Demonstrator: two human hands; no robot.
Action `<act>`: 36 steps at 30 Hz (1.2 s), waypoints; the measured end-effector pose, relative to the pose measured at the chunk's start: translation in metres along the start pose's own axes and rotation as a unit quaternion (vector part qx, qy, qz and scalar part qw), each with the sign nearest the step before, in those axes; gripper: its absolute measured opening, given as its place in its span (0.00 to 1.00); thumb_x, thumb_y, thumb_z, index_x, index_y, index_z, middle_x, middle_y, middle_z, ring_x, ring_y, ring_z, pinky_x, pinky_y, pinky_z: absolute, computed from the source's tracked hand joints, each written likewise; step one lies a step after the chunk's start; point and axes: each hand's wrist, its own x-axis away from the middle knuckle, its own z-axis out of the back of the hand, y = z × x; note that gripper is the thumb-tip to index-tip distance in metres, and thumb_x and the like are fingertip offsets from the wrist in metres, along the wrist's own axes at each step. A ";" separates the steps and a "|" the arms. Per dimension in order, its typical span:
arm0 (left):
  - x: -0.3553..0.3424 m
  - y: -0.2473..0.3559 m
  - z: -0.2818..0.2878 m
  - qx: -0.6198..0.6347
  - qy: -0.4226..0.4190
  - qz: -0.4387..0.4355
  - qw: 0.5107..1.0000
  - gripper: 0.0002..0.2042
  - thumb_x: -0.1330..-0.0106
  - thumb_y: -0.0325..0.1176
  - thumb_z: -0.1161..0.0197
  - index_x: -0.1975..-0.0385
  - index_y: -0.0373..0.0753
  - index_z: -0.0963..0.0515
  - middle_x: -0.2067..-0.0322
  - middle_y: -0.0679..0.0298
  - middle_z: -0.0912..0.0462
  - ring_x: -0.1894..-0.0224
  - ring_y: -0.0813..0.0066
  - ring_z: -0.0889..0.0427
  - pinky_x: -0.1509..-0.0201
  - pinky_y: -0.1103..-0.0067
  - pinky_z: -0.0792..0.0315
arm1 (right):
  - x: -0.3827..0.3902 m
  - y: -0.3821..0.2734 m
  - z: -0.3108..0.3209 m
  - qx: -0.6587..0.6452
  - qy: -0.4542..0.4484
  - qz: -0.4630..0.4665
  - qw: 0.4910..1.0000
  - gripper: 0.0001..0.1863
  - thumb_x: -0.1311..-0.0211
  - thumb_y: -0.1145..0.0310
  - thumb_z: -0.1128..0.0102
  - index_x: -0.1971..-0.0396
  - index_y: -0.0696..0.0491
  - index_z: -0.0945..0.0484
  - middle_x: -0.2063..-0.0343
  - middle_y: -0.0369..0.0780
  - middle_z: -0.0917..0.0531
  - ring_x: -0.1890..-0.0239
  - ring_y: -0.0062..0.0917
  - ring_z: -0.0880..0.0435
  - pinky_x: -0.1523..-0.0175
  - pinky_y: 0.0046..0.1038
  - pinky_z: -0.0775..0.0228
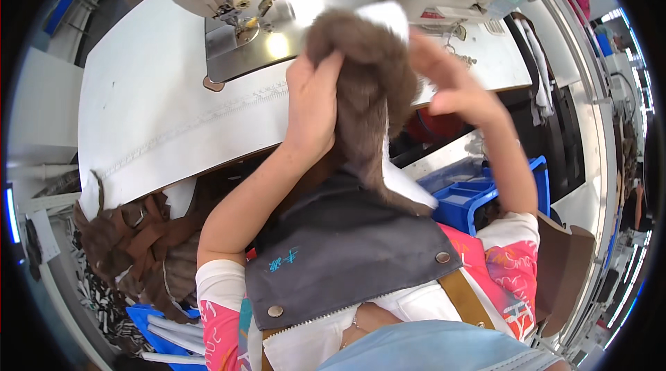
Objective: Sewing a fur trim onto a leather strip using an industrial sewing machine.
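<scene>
A piece of brown plush fur fabric (364, 86) with a white backing (392, 20) is held up in front of my chest. My left hand (312, 104) is closed on its left side, the thumb pressed into the pile. On the other side, my right hand (454, 83) is blurred by motion, its thumb and fingers spread beside the fabric. Whether its fingertips touch the white backing cannot be made out. The fabric's lower end hangs over my dark apron (347, 246).
Beyond my hands stands a white sewing machine (243, 0) on a white table (152, 107) with a ruler strip. Brown fabric pieces (146, 246) are heaped at the lower left. A blue plastic bin (461, 204) sits at my right, below the table.
</scene>
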 end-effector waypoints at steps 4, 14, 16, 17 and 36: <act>-0.021 0.020 -0.025 -0.024 0.025 -0.009 0.999 0.11 0.32 0.28 0.52 0.53 0.33 0.28 0.58 0.65 0.22 0.57 0.80 0.24 0.51 0.82 0.30 | 0.027 0.031 -0.065 -0.174 0.078 -0.184 0.964 0.17 0.51 0.63 0.31 0.63 0.56 0.21 0.69 0.34 0.19 0.66 0.14 0.24 0.57 0.17 0.33; -0.009 -0.027 -0.015 0.034 0.017 0.031 0.999 0.11 0.32 0.28 0.51 0.54 0.31 0.27 0.56 0.64 0.22 0.54 0.79 0.26 0.48 0.82 0.34 | 0.034 0.026 0.030 -0.196 0.052 -0.027 0.979 0.33 0.46 0.58 0.36 0.44 0.60 0.34 0.47 0.44 0.26 0.45 0.27 0.27 0.41 0.27 0.40; -0.014 -0.023 -0.034 -0.005 0.022 0.029 0.999 0.12 0.32 0.29 0.50 0.54 0.31 0.27 0.57 0.64 0.22 0.54 0.79 0.26 0.47 0.82 0.34 | 0.038 0.028 -0.005 -0.297 -0.016 -0.098 0.950 0.42 0.53 0.62 0.30 0.39 0.60 0.39 0.44 0.43 0.29 0.41 0.27 0.31 0.35 0.31 0.46; -0.016 -0.023 -0.041 -0.032 0.012 -0.006 0.999 0.12 0.32 0.29 0.50 0.54 0.30 0.27 0.56 0.64 0.22 0.54 0.79 0.26 0.47 0.82 0.35 | 0.042 0.044 -0.014 -0.336 -0.008 -0.126 0.934 0.37 0.52 0.66 0.31 0.42 0.59 0.37 0.47 0.41 0.26 0.45 0.25 0.27 0.39 0.29 0.38; 0.030 0.001 0.002 -0.233 -0.230 0.093 0.940 0.56 0.56 0.40 0.23 0.32 0.38 0.60 0.38 0.48 0.39 0.40 0.58 0.32 0.36 0.69 0.41 | -0.003 -0.041 -0.006 0.332 0.065 0.075 0.938 0.15 0.56 0.78 0.46 0.64 0.55 0.20 0.73 0.43 0.17 0.71 0.27 0.17 0.65 0.26 0.27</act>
